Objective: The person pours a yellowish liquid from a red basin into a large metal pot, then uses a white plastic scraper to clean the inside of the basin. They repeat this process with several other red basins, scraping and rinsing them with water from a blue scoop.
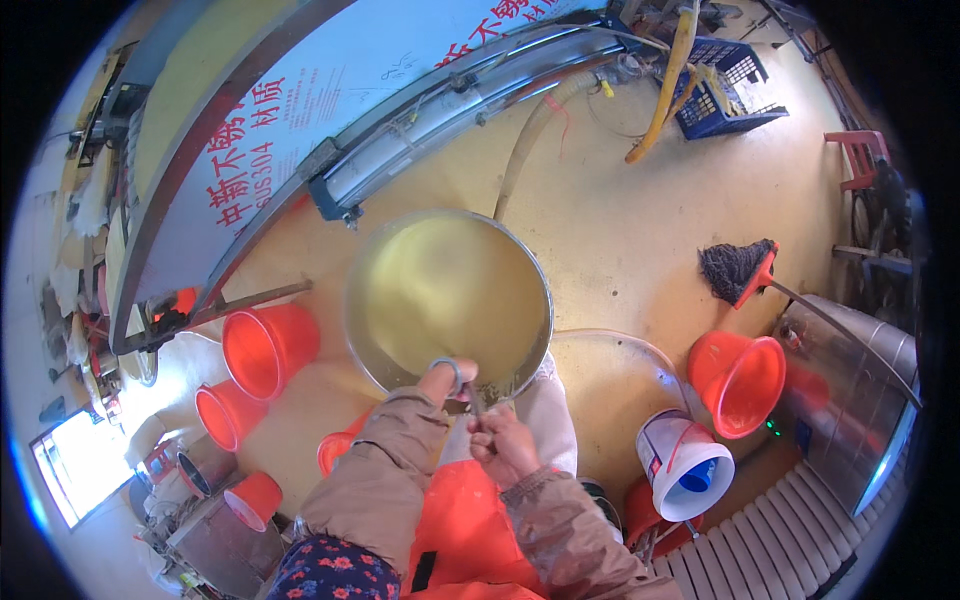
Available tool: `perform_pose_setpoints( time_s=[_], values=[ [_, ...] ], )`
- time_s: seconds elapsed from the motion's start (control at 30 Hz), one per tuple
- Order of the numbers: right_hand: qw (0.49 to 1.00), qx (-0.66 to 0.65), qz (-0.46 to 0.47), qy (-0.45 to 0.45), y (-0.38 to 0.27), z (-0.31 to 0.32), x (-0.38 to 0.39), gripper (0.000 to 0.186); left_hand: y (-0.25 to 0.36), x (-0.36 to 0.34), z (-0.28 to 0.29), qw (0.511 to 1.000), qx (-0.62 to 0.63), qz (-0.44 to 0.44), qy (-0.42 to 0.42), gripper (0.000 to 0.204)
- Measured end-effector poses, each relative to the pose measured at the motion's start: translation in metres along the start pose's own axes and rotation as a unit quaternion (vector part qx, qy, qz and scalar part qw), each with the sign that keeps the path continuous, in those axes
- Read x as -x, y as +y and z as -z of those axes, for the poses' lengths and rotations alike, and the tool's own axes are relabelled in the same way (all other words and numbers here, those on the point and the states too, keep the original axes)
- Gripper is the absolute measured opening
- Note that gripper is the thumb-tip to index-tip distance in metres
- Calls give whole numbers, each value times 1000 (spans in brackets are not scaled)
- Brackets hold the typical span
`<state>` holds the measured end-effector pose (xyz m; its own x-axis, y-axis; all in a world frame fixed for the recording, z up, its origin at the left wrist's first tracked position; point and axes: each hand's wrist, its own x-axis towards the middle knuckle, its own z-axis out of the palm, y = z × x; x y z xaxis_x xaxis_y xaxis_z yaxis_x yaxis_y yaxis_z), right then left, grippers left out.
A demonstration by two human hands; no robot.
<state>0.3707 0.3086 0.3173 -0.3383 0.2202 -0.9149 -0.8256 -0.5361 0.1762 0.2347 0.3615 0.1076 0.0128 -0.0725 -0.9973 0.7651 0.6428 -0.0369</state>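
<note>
A large round metal tub (549,318) stands in front of me, holding a pale yellow liquid (450,280). At its near rim my left hand (440,382) is closed, with a grey curved band (456,374) at its fingers. What that band belongs to is hidden. Just right of it, my right hand (503,443) is closed round a thin, dark grey, handle-like piece (476,402) that points up to the rim. Its far end cannot be made out. Some greenish residue (497,388) sticks to the tub's inner wall near my hands.
Red buckets (255,355) stand at left, and another red bucket (738,385) and a white bucket (680,460) at right. A mop (738,272) lies beyond. A hose (530,140) runs to the tub from a long metal machine (430,110). A blue crate (730,90) sits far right.
</note>
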Motion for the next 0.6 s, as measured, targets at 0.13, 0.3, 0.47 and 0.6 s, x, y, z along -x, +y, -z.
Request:
perform_pose_setpoints(
  time_s=[0.13,0.3,0.47,0.6],
  values=[
    [997,28,73,21,-19,-16,43,31,43,16,-39,984,161,-61,-50,18],
    [982,125,135,-31,-17,-41,72,71,77,56,-7,904,374,-183,-94,17],
    [993,70,40,-91,7,-41,25,80,41,24,70,785,-496,-293,228,19],
    [998,45,-27,-41,27,-27,-25,78,-4,-35,84,866,-401,-150,260,23]
  ],
)
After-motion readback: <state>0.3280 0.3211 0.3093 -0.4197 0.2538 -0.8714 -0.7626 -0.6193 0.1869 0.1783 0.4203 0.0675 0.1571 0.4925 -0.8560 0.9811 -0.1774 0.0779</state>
